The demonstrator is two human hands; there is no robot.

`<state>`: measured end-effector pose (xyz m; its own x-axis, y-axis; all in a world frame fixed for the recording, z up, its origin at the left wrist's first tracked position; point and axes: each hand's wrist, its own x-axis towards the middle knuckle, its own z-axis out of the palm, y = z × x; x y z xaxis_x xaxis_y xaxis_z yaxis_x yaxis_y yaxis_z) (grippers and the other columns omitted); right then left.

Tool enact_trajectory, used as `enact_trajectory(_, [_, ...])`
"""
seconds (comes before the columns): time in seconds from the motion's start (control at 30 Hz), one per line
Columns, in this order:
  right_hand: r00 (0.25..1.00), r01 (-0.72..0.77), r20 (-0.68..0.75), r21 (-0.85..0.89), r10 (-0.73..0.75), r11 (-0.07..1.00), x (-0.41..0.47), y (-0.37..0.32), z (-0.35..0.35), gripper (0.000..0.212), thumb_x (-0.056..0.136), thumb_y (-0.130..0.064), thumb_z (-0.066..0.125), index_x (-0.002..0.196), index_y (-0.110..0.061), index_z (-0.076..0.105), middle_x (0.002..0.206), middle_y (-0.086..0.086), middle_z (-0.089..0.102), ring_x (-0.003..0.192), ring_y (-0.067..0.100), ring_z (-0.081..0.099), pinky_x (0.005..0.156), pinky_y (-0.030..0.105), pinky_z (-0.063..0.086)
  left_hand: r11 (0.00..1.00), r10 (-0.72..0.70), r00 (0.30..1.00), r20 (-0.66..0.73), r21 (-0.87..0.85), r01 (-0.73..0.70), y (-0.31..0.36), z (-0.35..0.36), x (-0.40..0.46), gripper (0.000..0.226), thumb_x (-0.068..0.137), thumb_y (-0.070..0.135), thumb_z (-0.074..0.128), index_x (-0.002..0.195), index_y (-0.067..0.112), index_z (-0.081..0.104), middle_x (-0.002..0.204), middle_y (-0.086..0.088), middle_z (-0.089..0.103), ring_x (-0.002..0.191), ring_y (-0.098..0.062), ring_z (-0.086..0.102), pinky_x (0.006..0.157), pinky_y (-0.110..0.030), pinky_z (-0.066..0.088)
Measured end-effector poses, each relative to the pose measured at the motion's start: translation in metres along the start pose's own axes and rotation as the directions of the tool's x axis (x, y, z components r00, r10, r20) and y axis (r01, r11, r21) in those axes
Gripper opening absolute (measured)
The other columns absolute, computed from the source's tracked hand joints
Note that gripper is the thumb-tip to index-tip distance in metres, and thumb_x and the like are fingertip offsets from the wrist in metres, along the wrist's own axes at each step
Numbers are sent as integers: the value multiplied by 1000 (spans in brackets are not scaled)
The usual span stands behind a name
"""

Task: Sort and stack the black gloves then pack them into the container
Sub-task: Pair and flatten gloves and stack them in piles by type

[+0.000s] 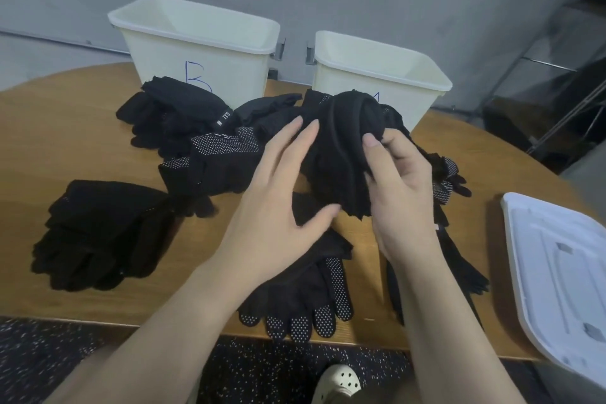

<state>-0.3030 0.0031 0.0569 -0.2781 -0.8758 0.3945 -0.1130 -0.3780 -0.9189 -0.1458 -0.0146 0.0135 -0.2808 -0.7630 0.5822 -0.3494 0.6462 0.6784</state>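
rounded wooden table (98, 141) before a grey wall, dark speckled floor below its near edge. two cream bins at the far edge: container marked b (196, 43) toward the far left, second container (377, 69) toward the far right, its mark hidden behind cloth. white lid (557, 272) overhanging the right edge, partly cut off by the frame. black gloves in heaps: tidy stack (101, 233) near the left edge, loose pile (183, 121) in front of bin b, dotted pair (305, 305) at the near edge, partly hidden under the forearms. count of gloves impossible to tell. bunched glove (344, 141) lifted over the table's middle. right hand (403, 180) pinching its cloth between thumb and curled fingers. left hand (278, 193) flat, fingers straight, pressed against the glove's side.
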Motion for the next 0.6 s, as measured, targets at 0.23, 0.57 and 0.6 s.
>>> enact_trajectory(0.23, [953,-74,300,104,39,992,-17,-16,28,40,97,-41,57,116,-8,67,109,23,67,103,28,65,93,56,55,995,3,998,-60,-99,-9,15,-5,-4,104,81,21,85,159,24,16,162,8,31,151,-1,26,120,-19,27])
enact_trajectory(0.57, [995,-1,100,-130,14,992,-5,-10,29,22,103,-28,53,101,-23,75,107,-5,75,106,13,69,91,30,55,159,-735,665,130,-921,356,17,-56,-2,27,103,18,57,128,15,67,118,2,76,107,-11,73,92,-31,56])
enact_trajectory(0.6, [997,-7,77,-136,18,991,-5,-10,29,15,103,-25,58,104,-23,74,108,-5,75,105,12,69,90,28,55,128,-733,663,154,-925,357,16,-61,-2,29,102,18,57,129,15,67,120,2,76,108,-12,73,91,-31,56])
